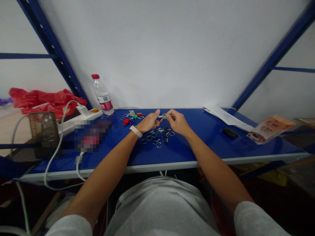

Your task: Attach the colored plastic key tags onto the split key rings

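Observation:
My left hand (149, 122) and my right hand (177, 122) meet over the middle of the blue table (197, 147). Both are pinched on one small green clip with a metal ring (163, 116) held between them. Below the hands lies a loose pile of metal key rings (157, 136). To the left of the hands sits a small heap of coloured clips (131, 118), red, green and blue. A pale band circles my left wrist.
A water bottle (102, 95) with a red cap stands at the back left, beside a white power strip (78, 119) with cables. Red plastic bags (44, 100) lie further left. A black oval object (230, 132), white paper (226, 116) and an orange packet (269, 127) lie at the right.

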`<state>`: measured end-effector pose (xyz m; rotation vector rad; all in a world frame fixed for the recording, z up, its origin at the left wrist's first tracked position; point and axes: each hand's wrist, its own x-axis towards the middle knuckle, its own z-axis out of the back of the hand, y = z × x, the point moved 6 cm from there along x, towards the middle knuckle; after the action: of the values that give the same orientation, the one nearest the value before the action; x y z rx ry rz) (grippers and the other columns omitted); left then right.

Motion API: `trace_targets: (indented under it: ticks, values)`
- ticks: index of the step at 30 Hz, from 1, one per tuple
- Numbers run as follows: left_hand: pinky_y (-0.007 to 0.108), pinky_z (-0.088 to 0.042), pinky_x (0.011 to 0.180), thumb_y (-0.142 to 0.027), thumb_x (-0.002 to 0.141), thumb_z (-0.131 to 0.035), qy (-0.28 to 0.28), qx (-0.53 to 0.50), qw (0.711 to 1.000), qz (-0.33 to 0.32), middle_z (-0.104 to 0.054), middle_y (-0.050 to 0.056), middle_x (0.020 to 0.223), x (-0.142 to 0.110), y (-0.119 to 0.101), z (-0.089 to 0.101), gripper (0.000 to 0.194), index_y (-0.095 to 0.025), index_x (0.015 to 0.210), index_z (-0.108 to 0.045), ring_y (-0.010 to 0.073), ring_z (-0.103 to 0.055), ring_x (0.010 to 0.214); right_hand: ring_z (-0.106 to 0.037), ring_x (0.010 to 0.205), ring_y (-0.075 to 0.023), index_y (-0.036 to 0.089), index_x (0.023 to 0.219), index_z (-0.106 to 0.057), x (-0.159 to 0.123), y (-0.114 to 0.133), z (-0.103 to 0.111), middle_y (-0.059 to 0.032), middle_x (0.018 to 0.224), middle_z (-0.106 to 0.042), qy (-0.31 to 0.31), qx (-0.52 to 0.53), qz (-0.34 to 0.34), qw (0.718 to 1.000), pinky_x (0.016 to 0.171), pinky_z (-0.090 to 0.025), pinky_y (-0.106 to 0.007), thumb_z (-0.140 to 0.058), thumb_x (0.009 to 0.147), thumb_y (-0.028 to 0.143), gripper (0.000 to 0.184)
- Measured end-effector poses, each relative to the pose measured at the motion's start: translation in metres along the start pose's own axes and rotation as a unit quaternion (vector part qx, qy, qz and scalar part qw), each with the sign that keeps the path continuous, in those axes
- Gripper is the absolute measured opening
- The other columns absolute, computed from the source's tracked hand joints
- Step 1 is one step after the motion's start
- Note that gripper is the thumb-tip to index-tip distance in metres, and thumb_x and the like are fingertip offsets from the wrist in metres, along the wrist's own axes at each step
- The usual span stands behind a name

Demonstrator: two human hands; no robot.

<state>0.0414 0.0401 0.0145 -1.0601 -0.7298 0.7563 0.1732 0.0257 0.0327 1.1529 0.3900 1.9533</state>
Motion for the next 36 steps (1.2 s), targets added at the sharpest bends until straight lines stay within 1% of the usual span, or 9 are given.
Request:
trace_targets:
  ticks: [6, 9, 12, 16, 19, 23, 27, 32, 36]
  values:
    - [0.020, -0.023, 0.041, -0.065, 0.094, -0.032, 0.026, -0.039, 0.999, 0.004, -0.036, -0.005, 0.050, 0.001, 0.003, -0.001, 0.057, -0.015, 0.081, -0.056, 0.0071, -0.031, 0.040, -0.042, 0.054, -0.0116, 0.020, 0.077, -0.052, -0.002, -0.011, 0.004, 0.0036, 0.060, -0.048, -0.006, 0.019, -0.010, 1.000, 0.055, -0.032, -0.026, -0.049, 0.093, 0.048, 0.033]
    - [0.018, -0.023, 0.039, -0.055, 0.095, -0.039, 0.023, -0.063, 0.998, 0.013, -0.045, -0.004, 0.057, 0.004, 0.007, 0.001, 0.044, -0.015, 0.091, -0.058, 0.0064, -0.035, 0.039, -0.044, 0.055, -0.0121, 0.020, 0.079, -0.054, -0.002, -0.013, 0.004, 0.0032, 0.061, -0.051, -0.014, 0.033, -0.025, 0.999, 0.056, -0.034, -0.026, -0.049, 0.093, 0.048, 0.032]
    - [0.017, -0.030, 0.038, -0.045, 0.096, -0.041, 0.022, -0.059, 0.998, 0.013, -0.055, 0.000, 0.066, 0.006, 0.010, 0.002, 0.035, -0.015, 0.092, -0.058, 0.0065, -0.042, 0.041, -0.047, 0.056, -0.0126, 0.020, 0.082, -0.053, -0.002, -0.013, 0.004, 0.0024, 0.063, -0.054, -0.014, 0.039, -0.032, 0.999, 0.056, -0.036, -0.026, -0.050, 0.093, 0.046, 0.028]
    - [0.018, -0.040, 0.042, -0.037, 0.096, -0.044, 0.037, -0.044, 0.998, 0.014, -0.064, 0.003, 0.072, 0.009, 0.013, -0.001, 0.026, -0.015, 0.090, -0.056, 0.0078, -0.053, 0.046, -0.055, 0.063, -0.0146, 0.020, 0.084, -0.052, -0.002, -0.013, 0.001, -0.0003, 0.070, -0.061, -0.003, 0.051, -0.030, 0.998, 0.062, -0.042, -0.028, -0.052, 0.092, 0.041, 0.022]
    - [0.021, -0.047, 0.048, -0.032, 0.093, -0.051, 0.059, -0.058, 0.996, 0.027, -0.068, 0.004, 0.077, 0.008, 0.015, -0.004, 0.019, -0.014, 0.098, -0.057, 0.0106, -0.061, 0.051, -0.057, 0.066, -0.0154, 0.021, 0.084, -0.052, -0.002, -0.012, 0.001, 0.0000, 0.070, -0.060, 0.000, 0.045, -0.026, 0.999, 0.065, -0.044, -0.029, -0.053, 0.091, 0.038, 0.019]
    - [0.027, -0.055, 0.059, -0.027, 0.086, -0.062, 0.067, -0.083, 0.994, 0.018, -0.070, 0.005, 0.081, 0.006, 0.013, -0.005, 0.025, -0.014, 0.107, -0.057, 0.0139, -0.067, 0.061, -0.056, 0.064, -0.0151, 0.021, 0.086, -0.053, -0.002, -0.012, 0.005, 0.0003, 0.070, -0.059, -0.015, 0.040, -0.028, 0.999, 0.065, -0.044, -0.029, -0.052, 0.092, 0.037, 0.017]
    - [0.027, -0.056, 0.061, -0.018, 0.082, -0.063, 0.063, -0.053, 0.997, -0.005, -0.069, 0.004, 0.081, 0.005, 0.011, -0.005, 0.029, -0.014, 0.109, -0.057, 0.0149, -0.069, 0.067, -0.054, 0.062, -0.0149, 0.021, 0.086, -0.053, -0.002, -0.013, 0.007, 0.0003, 0.069, -0.058, -0.028, 0.042, -0.028, 0.998, 0.062, -0.042, -0.029, -0.051, 0.092, 0.036, 0.017]
    - [0.022, -0.048, 0.053, -0.011, 0.075, -0.065, -0.005, -0.007, 1.000, -0.021, -0.067, 0.010, 0.103, 0.006, 0.012, 0.004, 0.045, -0.013, 0.119, -0.056, 0.0126, -0.065, 0.068, -0.054, 0.062, -0.0144, 0.020, 0.087, -0.053, -0.001, -0.013, 0.007, 0.0003, 0.070, -0.057, -0.025, 0.039, -0.014, 0.999, 0.062, -0.042, -0.029, -0.050, 0.093, 0.037, 0.018]
    - [0.025, -0.050, 0.061, -0.013, 0.075, -0.068, 0.019, -0.003, 0.999, -0.046, -0.067, 0.006, 0.092, 0.006, 0.009, 0.001, 0.046, -0.013, 0.120, -0.058, 0.0133, -0.063, 0.072, -0.053, 0.060, -0.0142, 0.020, 0.087, -0.053, -0.001, -0.012, 0.007, 0.0005, 0.068, -0.058, -0.022, 0.045, -0.022, 0.999, 0.060, -0.041, -0.028, -0.051, 0.093, 0.039, 0.019]
